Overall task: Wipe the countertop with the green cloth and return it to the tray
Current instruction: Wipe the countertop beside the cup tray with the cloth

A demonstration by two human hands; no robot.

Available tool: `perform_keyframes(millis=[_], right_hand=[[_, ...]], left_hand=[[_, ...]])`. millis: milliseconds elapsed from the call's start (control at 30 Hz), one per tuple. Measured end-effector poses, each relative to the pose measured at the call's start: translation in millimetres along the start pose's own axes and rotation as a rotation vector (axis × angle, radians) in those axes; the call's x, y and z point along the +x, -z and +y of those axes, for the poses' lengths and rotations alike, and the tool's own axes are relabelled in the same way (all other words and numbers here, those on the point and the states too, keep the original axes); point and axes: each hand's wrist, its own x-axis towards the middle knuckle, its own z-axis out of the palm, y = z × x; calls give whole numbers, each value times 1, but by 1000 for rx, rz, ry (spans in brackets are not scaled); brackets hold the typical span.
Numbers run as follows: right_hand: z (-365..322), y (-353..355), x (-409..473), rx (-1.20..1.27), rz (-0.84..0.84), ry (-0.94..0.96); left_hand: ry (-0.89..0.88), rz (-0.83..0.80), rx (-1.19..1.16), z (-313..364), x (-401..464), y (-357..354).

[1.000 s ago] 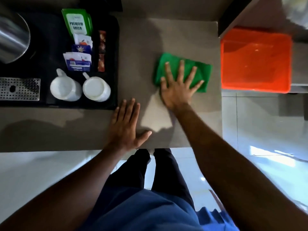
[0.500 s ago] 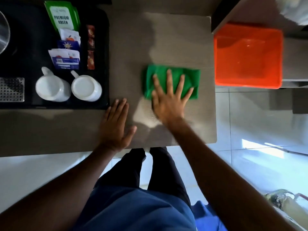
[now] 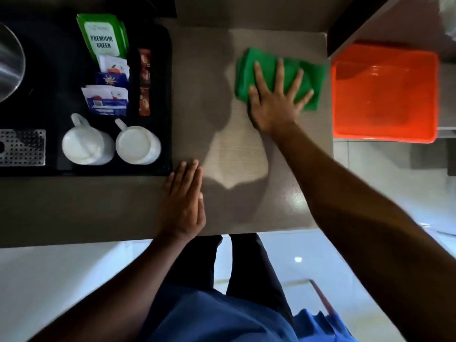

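A folded green cloth lies on the grey-brown countertop, near its far right corner. My right hand presses flat on the cloth with fingers spread, covering its middle. The cloth's right edge reaches the counter's right edge. My left hand rests flat on the counter near the front edge, fingers together, holding nothing. An orange tray stands just beyond the counter's right edge, beside the cloth, with nothing in it.
A black tray fills the counter's left side with two white mugs, tea and sugar sachets and a metal grate. A steel vessel shows at far left. Tiled floor lies below the front edge.
My right hand slid the cloth back away from me and to the right, up to the counter's right edge. My left hand stayed put, its thumb drawn in.
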Motion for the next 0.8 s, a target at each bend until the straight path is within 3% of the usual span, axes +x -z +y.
perform_keyframes(millis=[100, 200, 333, 433, 567, 800], right_hand=[[-47, 4, 51, 15, -19, 1], [-49, -3, 44, -28, -8, 57], [-30, -26, -31, -79, 31, 159], [-10, -50, -142, -111, 20, 213], [29, -76, -279, -160, -138, 269], [33, -26, -280, -333, -351, 336]], left_hand=[[-6, 16, -25, -4, 4, -2], [-8, 3, -24, -7, 4, -3], [-16, -12, 25, -10, 3, -2], [-16, -29, 32, -11, 3, -2], [-7, -72, 4, -9, -2, 2], [60, -216, -5, 11, -2, 35]])
